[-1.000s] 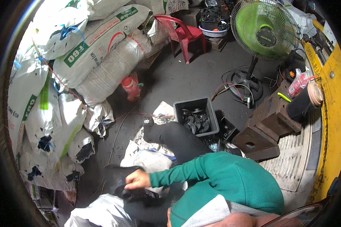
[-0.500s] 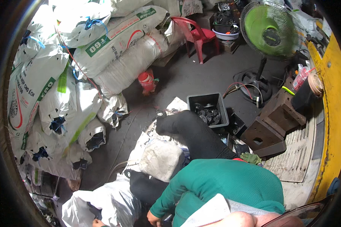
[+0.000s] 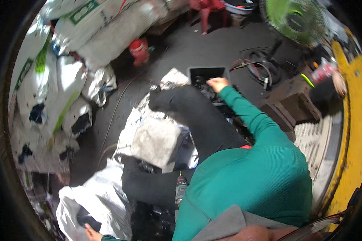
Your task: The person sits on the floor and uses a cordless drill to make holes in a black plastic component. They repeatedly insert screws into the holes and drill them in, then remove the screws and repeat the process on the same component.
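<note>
I sit on the floor in a green sweater and black trousers. My right hand (image 3: 218, 84) reaches forward over a black plastic crate (image 3: 197, 73) of small dark parts, with its fingers curled down among them. My left hand (image 3: 93, 232) is low at the bottom left, inside the mouth of a white sack (image 3: 98, 199), touching a dark object (image 3: 86, 220). Whether either hand grips anything is hidden. A small red and black power tool (image 3: 181, 188) lies against my left thigh.
A grey block-like bundle (image 3: 157, 138) and sheets of newspaper (image 3: 171, 78) lie between my legs. Stacked white sacks (image 3: 64, 80) fill the left. A red container (image 3: 139, 49), cables (image 3: 263, 68), a green fan (image 3: 293, 18), wooden blocks (image 3: 289, 100) and a yellow panel (image 3: 356, 120) surround me.
My right arm has stretched forward from my side to the black crate. My left hand has stayed low at the white sack. The view has tilted down and to the right.
</note>
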`<act>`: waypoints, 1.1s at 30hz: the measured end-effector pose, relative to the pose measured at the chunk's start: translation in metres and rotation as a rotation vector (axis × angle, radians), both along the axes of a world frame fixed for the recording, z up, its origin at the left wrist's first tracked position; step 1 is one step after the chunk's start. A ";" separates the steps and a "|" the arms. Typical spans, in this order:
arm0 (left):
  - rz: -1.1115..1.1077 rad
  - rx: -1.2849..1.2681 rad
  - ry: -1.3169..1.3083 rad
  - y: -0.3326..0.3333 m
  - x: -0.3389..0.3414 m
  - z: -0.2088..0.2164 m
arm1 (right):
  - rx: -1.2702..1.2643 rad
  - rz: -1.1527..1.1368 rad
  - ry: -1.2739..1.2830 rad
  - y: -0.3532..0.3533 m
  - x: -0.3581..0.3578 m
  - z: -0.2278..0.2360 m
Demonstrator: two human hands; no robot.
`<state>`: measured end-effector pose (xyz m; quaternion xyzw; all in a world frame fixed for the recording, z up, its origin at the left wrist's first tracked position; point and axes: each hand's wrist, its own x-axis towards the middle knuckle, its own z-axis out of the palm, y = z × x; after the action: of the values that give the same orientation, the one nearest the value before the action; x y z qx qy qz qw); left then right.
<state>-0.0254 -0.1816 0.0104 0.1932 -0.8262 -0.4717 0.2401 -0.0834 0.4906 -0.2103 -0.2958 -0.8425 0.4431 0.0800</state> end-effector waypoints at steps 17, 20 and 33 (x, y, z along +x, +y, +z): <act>-0.360 0.613 -0.355 0.146 -0.081 -0.205 | 0.121 0.191 -0.770 0.026 -0.044 -0.143; -0.370 0.755 -0.553 0.146 -0.097 -0.294 | 0.039 0.312 -0.788 0.028 -0.038 -0.145; -0.573 -0.227 -0.484 0.143 0.001 -0.186 | -0.849 0.622 0.279 -0.122 -0.031 0.078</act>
<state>-0.0242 -0.0388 -0.1758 0.0328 -0.9263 -0.3659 -0.0834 -0.1139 0.3687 -0.1326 0.0230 -0.6185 0.7823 -0.0703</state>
